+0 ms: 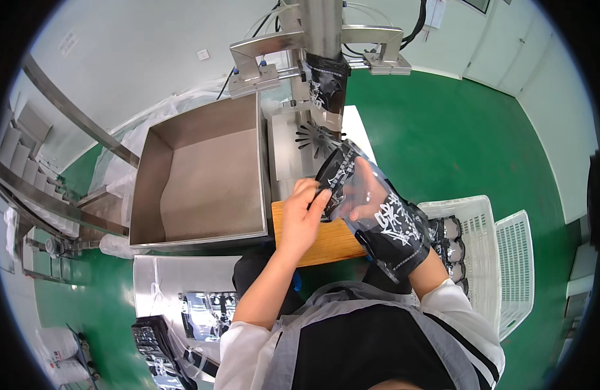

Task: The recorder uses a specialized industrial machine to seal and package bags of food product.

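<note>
My left hand [303, 207] pinches the left edge of a black plastic pouch [402, 224] with a clear window and white print, near its upper end. My right hand [370, 187] shows through the clear window, its fingers against the film and the thumb apart. Whether that hand is inside the pouch or behind it I cannot tell. Just beyond, a similar pouch [327, 85] hangs around the end of a steel filling spout [322, 29]. Dark content shows in its lower part, above a steel plate with radial slots [313, 139].
An open steel bin [212, 180] stands left of the spout. A wooden board [324, 243] lies under my hands. At right, a white plastic crate [477, 253] holds several filled pouches [453, 243]. Stacked flat pouches [156, 346] lie at lower left. Steel clamp arms [385, 48] flank the spout.
</note>
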Tool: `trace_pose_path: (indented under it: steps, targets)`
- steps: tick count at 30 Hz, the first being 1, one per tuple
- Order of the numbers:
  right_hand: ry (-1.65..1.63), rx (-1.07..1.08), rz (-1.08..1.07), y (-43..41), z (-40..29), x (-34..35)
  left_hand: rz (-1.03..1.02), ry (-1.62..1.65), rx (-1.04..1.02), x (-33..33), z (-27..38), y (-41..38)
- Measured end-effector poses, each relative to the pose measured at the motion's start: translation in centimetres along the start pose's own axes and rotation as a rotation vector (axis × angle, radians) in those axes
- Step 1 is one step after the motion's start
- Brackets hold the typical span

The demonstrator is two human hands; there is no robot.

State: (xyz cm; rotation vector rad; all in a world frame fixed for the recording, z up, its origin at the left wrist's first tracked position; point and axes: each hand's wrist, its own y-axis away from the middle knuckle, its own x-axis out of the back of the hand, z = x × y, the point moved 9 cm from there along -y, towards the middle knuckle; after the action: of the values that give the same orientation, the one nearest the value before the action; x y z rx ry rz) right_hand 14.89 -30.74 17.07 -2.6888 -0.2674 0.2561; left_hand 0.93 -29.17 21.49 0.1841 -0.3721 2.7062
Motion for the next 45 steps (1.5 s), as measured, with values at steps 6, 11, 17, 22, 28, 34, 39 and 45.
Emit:
trace_pose_path:
  steps: [6,11,17,22,28,34,39,45]
  targets:
    - [0.108,-0.474,-0.043,1.8,0.1,1.1,0.238,-0.300,-0.403,4.6,1.2,0.1]
    - [1.045,-0.280,-0.246,3.9,-9.4,1.7,0.387,0.458,0.239,7.8,-6.8,-0.8]
    - [0.752,-0.100,-0.067,2.8,-9.4,2.1,0.500,0.741,0.396,7.1,-10.3,-0.2]
    - [0.651,0.039,0.365,3.7,-8.9,3.8,0.514,0.590,0.554,5.0,-16.6,3.3]
    - [1.181,0.282,0.818,6.6,-12.5,8.3,0.206,0.235,0.562,5.0,-19.9,-6.1]
    - [0.968,-0.320,0.425,-2.9,-3.3,6.7,0.418,0.218,0.084,13.2,-27.5,-25.9]
    - [1.005,-0.446,0.226,-5.3,2.6,8.3,0.356,0.559,0.252,8.3,-29.0,-28.5]
    - [1.152,-0.293,0.307,-11.2,2.6,9.4,0.451,0.172,0.261,6.8,-27.3,-21.1]
